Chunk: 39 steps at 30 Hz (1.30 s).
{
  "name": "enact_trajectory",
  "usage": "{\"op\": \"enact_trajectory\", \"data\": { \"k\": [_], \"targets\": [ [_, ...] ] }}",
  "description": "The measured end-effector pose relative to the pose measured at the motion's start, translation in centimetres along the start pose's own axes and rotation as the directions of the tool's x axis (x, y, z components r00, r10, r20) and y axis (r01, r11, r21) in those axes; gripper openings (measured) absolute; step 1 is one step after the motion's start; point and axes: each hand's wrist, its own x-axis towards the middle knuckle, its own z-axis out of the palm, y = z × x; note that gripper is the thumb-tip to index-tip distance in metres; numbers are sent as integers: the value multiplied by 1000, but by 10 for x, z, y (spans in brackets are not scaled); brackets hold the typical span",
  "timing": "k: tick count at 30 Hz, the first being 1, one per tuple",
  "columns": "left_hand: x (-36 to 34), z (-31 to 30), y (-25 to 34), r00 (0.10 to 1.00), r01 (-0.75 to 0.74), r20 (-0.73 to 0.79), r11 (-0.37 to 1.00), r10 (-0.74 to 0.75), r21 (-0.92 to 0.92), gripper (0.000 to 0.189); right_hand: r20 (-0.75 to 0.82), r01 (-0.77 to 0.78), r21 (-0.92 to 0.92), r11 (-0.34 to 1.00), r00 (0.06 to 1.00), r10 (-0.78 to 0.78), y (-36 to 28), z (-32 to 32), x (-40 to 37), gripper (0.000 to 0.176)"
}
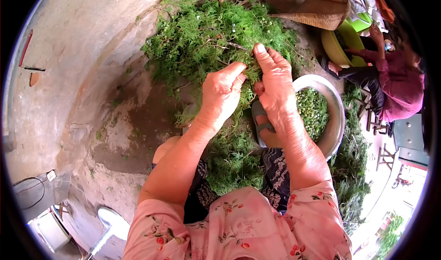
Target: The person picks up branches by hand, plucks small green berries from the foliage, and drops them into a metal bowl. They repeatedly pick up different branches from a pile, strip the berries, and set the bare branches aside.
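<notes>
In front of me both my hands are raised over a heap of green, feathery evergreen branches [193, 39]. My right hand [278, 83] is closed around an evergreen sprig [251, 72], its thumb pointing up beside a brown twig. Just left of it, my left hand [223, 91] pinches at the same sprig, fingers bent together. Whatever lies right between the left fingertips is too small to make out. Beside my right forearm stands a metal basin [339, 117] with many small pale-green cones or berries [311, 110] in it.
More greenery [234, 161] lies between my legs, near my grey shoe [262, 122]. On the right, a person in a maroon top [402, 87] sits by a yellow-green tub [333, 48]. A woven basket [321, 14] lies behind. A wall [78, 39] rises at left.
</notes>
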Motion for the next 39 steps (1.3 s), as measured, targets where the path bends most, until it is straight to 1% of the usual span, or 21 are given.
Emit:
{"op": "enact_trajectory", "data": {
  "k": [1,2,3,5,6,7,10,16,17,19,20,21,23,25,27,30,31,33,35,37,39],
  "targets": [
    [-1,2,-3,999,17,-30,985,-23,-170,5,-30,-138,122,983,989,143,-2,0,-1,17],
    [0,3,-3,997,29,-56,942,-50,-336,6,-44,-182,129,975,981,189,-2,-2,0,20],
    [0,0,-3,989,140,44,817,-139,-560,10,-47,-181,131,975,981,188,-4,-3,2,20],
    [1,-5,4,961,262,108,699,-256,-665,17,-66,-251,375,892,953,296,-12,-6,6,23],
    [3,-5,5,933,312,133,566,-335,-763,17,164,-255,511,821,966,198,-2,-19,16,26],
    [3,-5,0,902,337,129,486,-411,-806,16,244,-237,542,806,963,119,4,-33,23,25],
    [9,-15,3,827,417,157,401,-540,-816,20,121,-157,513,844,987,110,5,-51,38,21],
    [8,-21,-8,847,453,318,264,-425,-852,29,-67,-256,353,900,952,297,9,-50,32,22],
    [8,-21,-11,848,455,322,265,-422,-850,29,-57,-301,335,893,939,338,13,-48,31,25],
    [7,-18,-18,893,404,370,94,-257,-910,26,3,-404,327,854,905,426,25,-44,27,26],
    [8,-17,-18,868,424,382,73,-317,-903,27,60,-432,324,842,897,437,27,-40,25,26],
    [8,-17,-19,868,426,384,74,-316,-902,27,60,-433,385,815,893,446,29,-34,20,25],
    [8,-17,-22,875,430,416,4,-249,-903,27,221,-453,519,724,890,399,33,-31,17,25],
    [7,-19,-17,877,441,424,28,-225,-897,25,303,-451,529,719,892,337,29,-31,17,23],
    [6,-17,-9,877,452,331,362,-348,-815,24,382,-450,536,714,884,270,24,-31,17,21],
    [10,-16,10,868,467,257,518,-426,-717,22,379,-324,510,797,916,130,16,-35,23,3],
    [11,-17,16,860,487,262,551,-438,-678,21,321,-317,433,843,929,184,11,-36,20,3],
    [11,-16,10,874,463,241,571,-422,-678,18,213,-276,397,875,955,205,7,-29,16,8],
    [12,-25,0,782,620,506,377,-363,-688,19,256,-254,363,896,952,166,9,-29,15,12],
    [12,-24,1,774,624,509,319,-376,-713,15,302,-229,330,916,945,127,10,-30,16,16],
    [10,-19,-1,825,545,378,418,-419,-727,14,398,-181,298,937,916,50,6,-34,19,23]
  ]
}}
